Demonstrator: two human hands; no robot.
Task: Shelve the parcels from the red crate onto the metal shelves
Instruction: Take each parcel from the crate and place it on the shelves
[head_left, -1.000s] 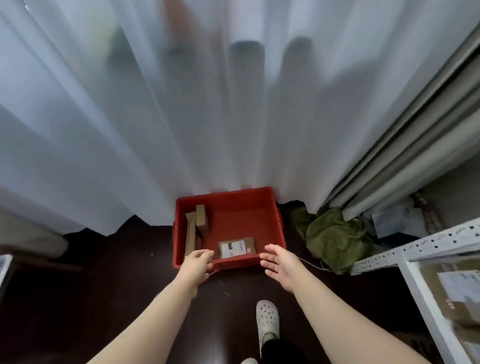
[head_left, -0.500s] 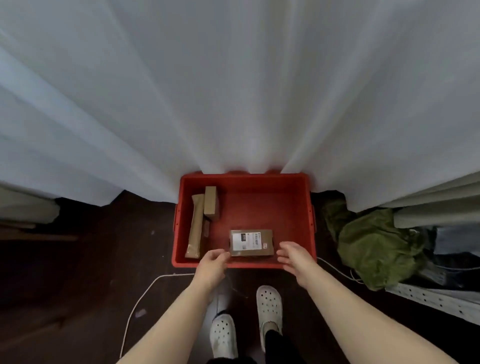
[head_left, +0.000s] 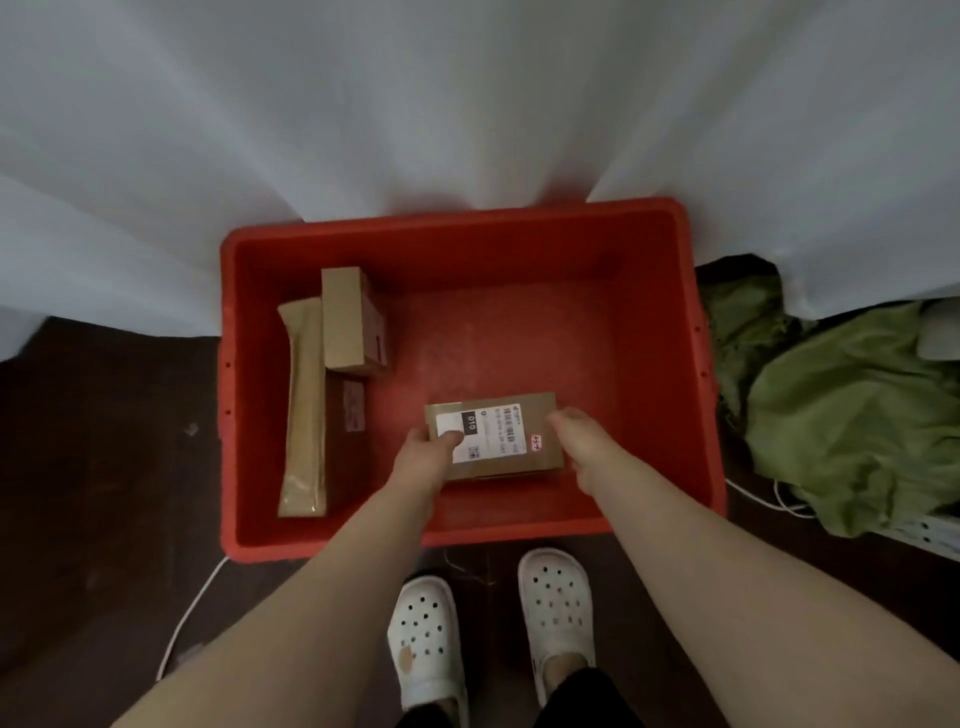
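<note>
Now my left hand (head_left: 426, 457) and right hand (head_left: 576, 441) have gone down into the crate (head_left: 467, 535). Each grips one end of the box (head_left: 498, 436) by the front wall. If I only hold the edges, it may slip and drop.

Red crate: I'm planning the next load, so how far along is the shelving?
Most of the red crate floor is bare, so much looks shelved, though no shelf contents show. In hand: left hand and right hand grip the labelled parcel, not yet lifted out. Left: the long packet and small box by the crate's left wall.
</note>
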